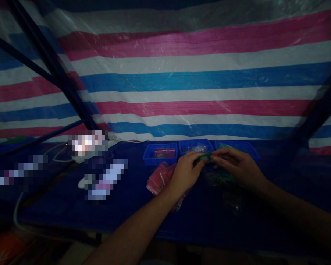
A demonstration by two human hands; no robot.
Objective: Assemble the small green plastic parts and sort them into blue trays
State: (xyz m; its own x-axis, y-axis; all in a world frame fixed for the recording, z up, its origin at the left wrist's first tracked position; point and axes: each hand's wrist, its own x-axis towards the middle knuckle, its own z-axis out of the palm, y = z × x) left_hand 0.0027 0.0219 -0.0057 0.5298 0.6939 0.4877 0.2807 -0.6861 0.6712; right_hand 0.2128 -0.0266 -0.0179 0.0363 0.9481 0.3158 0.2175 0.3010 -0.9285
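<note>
My left hand [187, 170] pinches one side of a small green plastic bag [204, 156] between thumb and fingers. From the other side, the fingertips of my right hand [240, 165] close on the same bag; its contents are too dark to make out. Beside my left wrist lies a loose pile of pink plastic bags [157, 179], partly hidden by the forearm. Dark greenish bags [222, 179] rest on the table under my right hand, and a clear bag [233, 203] lies nearer to me.
Three blue bins stand along the back: a left bin [160, 161] with a pink packet, a middle bin [182, 141] with clear bags, and a right bin [253, 150] with green bags. A white object [84, 183] and blurred items lie left on the blue table [127, 217]. Striped sheeting [195, 81] hangs behind.
</note>
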